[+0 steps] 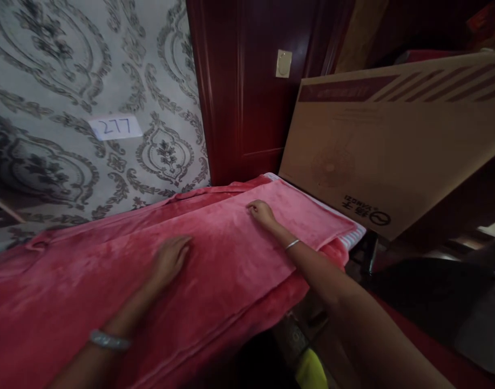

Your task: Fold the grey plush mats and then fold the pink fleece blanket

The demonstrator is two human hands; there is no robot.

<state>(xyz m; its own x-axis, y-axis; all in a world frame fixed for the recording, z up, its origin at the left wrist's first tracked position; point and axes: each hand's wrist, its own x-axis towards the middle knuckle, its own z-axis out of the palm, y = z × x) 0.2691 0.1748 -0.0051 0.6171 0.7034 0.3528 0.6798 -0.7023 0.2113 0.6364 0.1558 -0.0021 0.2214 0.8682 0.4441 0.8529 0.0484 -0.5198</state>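
Note:
A pink fleece blanket (pixel 215 259) lies folded along a raised surface in front of me. My left hand (pixel 169 260) rests flat on its middle with the fingers stretched out. My right hand (pixel 262 213) lies further back and to the right, fingers flat on the top fold. Both hands press on the fabric and hold nothing. A bracelet shows on each wrist. A striped cloth (pixel 352 237) peeks out under the blanket's right end.
A large cardboard box (pixel 393 140) leans at the right, close to the blanket's end. A patterned wall with a label reading 277 (pixel 114 127) stands behind, next to a dark red door (pixel 251 86). Something yellow (pixel 310 370) sits low in front.

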